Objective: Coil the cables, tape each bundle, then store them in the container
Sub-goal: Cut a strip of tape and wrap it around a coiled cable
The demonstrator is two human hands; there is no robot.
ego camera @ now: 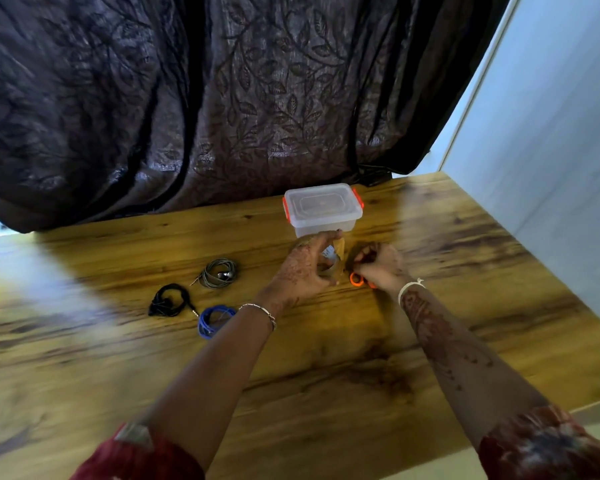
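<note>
Left hand gripping brown tape roll, right hand curled tight by orange scissors, its hold unclear, three coiled cables left, closed container far.

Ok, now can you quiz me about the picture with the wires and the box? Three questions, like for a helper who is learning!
1. True or false: the container has its lid off.
2. How many coiled cables lie on the table to the left of the left hand?
3. What does that hand hold? A: a tape roll. B: a cup. C: a spoon.

Key
1. False, the lid is on.
2. Three: the grey cable, the black cable and the blue cable.
3. A.
</note>
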